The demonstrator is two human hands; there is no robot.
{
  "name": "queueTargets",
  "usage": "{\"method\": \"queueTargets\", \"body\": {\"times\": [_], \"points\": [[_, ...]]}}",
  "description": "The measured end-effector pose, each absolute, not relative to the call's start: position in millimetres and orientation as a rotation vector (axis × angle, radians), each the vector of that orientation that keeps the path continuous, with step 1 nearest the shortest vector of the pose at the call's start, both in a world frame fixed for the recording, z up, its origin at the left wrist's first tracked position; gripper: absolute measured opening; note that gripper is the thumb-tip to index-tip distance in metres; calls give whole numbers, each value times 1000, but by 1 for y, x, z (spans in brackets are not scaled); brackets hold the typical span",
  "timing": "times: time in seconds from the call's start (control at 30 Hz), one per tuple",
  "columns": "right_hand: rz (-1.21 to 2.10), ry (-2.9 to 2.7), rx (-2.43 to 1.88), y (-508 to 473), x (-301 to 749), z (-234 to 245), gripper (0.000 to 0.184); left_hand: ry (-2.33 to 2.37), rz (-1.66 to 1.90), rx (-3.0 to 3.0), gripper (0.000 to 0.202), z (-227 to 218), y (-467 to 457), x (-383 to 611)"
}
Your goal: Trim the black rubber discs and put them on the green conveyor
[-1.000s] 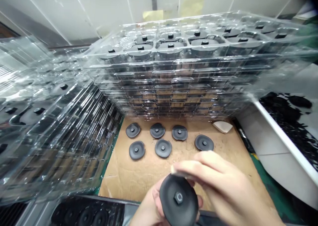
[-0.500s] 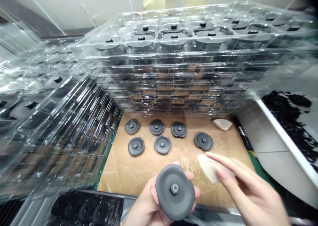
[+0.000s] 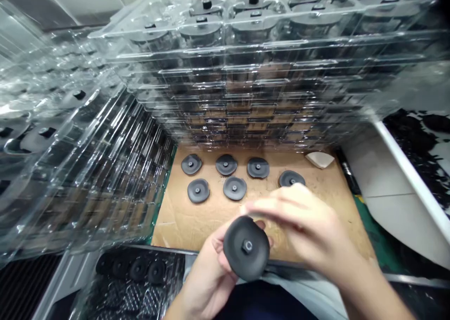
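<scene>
My left hand [image 3: 207, 275] is closed round a dark grey rubber disc [image 3: 246, 249] with a small hex stud at its centre, held up over the near edge of a cardboard sheet [image 3: 183, 217]. My right hand [image 3: 305, 228] is blurred by motion and hovers just behind and to the right of the disc, its fingers reaching to the disc's top edge. A pale scrap seems to be under its fingertips, but I cannot make it out. Several more grey discs [image 3: 225, 164] lie in two rows on the cardboard beyond my hands.
A tall stack of clear plastic trays [image 3: 246, 81] holding discs stands behind the cardboard, and another stack [image 3: 70, 170] leans at the left. A pale wedge [image 3: 319, 160] lies at the back right. A tray of black discs [image 3: 133, 271] sits near left. A white bin [image 3: 404, 179] stands right.
My right hand swung out to the right with a pale piece, then came back over the disc. The view has tilted down.
</scene>
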State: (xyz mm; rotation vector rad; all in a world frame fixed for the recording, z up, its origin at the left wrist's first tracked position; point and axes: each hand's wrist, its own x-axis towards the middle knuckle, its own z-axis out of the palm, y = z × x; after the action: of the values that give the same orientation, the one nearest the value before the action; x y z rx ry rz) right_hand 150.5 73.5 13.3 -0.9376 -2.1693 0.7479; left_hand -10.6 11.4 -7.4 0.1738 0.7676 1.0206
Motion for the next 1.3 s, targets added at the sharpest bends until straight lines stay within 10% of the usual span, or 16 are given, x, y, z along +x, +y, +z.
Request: {"method": "queueTargets", "body": {"times": [0.3, 0.63, 1.3], "points": [[991, -2008, -1353, 26, 166, -74, 21, 767, 1063, 80, 50, -9, 10, -22], [831, -1962, -1006, 34, 126, 36, 23, 859, 1111, 156, 40, -15, 7, -14], [686, -2087, -958, 52, 154, 26, 30, 606, 989, 105, 44, -7, 4, -10]]}}
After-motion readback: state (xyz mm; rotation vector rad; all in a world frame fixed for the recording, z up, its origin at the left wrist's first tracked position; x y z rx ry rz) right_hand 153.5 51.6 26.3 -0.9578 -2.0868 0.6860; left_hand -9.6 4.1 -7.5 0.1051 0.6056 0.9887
